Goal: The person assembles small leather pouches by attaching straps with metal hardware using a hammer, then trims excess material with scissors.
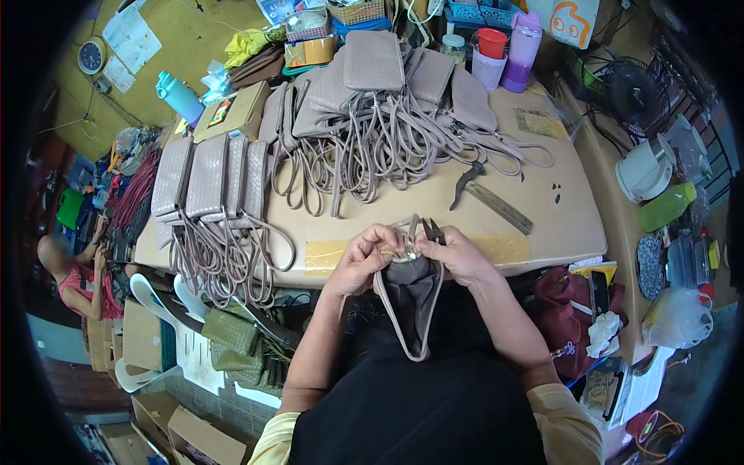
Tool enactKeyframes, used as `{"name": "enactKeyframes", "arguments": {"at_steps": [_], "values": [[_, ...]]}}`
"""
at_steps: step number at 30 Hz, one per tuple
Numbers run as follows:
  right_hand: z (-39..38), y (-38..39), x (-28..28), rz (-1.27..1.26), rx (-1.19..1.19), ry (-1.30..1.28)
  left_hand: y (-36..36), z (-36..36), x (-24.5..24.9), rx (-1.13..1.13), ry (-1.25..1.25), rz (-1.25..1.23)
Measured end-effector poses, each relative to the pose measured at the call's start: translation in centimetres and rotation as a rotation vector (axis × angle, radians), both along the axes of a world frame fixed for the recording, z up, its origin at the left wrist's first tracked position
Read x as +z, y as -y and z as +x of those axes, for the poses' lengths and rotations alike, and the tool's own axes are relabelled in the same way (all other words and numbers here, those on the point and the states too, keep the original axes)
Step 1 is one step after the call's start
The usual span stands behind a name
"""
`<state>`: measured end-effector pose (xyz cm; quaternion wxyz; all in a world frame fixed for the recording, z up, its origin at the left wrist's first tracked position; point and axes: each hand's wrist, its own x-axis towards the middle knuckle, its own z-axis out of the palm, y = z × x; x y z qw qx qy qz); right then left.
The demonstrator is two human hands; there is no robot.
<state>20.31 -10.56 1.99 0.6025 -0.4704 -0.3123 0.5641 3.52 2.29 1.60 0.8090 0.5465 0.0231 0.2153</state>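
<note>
Both my hands meet at the table's near edge over a taupe pouch bag with a dark lining that hangs into my lap. My left hand pinches the top of the bag by its strap end. My right hand holds the bag's other side and small black snips, whose tips point up above the fingers. The bag's strap loops down around the pouch.
Rows of finished woven taupe bags lie at the table's left, and a heap with tangled straps at the back. Pliers and a metal ruler lie ahead of me. Olive bags sit below left. A person sits far left.
</note>
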Motion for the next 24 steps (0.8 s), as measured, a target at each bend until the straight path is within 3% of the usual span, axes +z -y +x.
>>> {"name": "enactKeyframes", "arguments": {"at_steps": [2,4,6,8,12,16,19,21,22,23,24], "values": [[0.1,-0.2,-0.5,-0.06,0.012,-0.088,-0.2,0.0,0.0,0.053,-0.026,0.084],[0.2,-0.4,-1.8,-0.126,-0.023,-0.108,0.1,-0.5,2.0,0.276,-0.146,0.698],[0.1,-0.5,-2.2,-0.131,-0.044,-0.124,1.0,-0.7,4.1,0.267,-0.193,0.605],[-0.1,-0.7,-2.1,-0.133,-0.063,-0.136,1.0,-0.4,4.9,0.249,-0.328,0.879],[-0.1,-0.8,-1.1,-0.175,-0.191,0.093,1.1,0.2,5.6,0.256,-0.337,1.049],[-0.3,-0.9,0.1,-0.115,-0.163,0.32,1.1,0.9,5.1,0.25,-0.298,1.074],[-0.2,-0.8,0.2,-0.145,-0.098,0.325,0.9,1.5,3.6,0.328,-0.244,1.104],[-0.9,-0.9,0.6,-0.045,-0.213,0.482,0.4,1.6,1.7,0.333,-0.268,0.693],[-1.5,-0.7,1.0,0.054,-0.332,0.633,0.4,1.6,0.9,0.334,-0.268,0.694],[-1.8,-0.4,1.9,0.057,-0.333,0.634,0.4,1.6,0.1,0.307,-0.277,0.525],[-2.2,0.1,3.4,0.063,-0.41,0.857,0.3,1.6,-0.4,0.28,-0.284,0.356]]}}
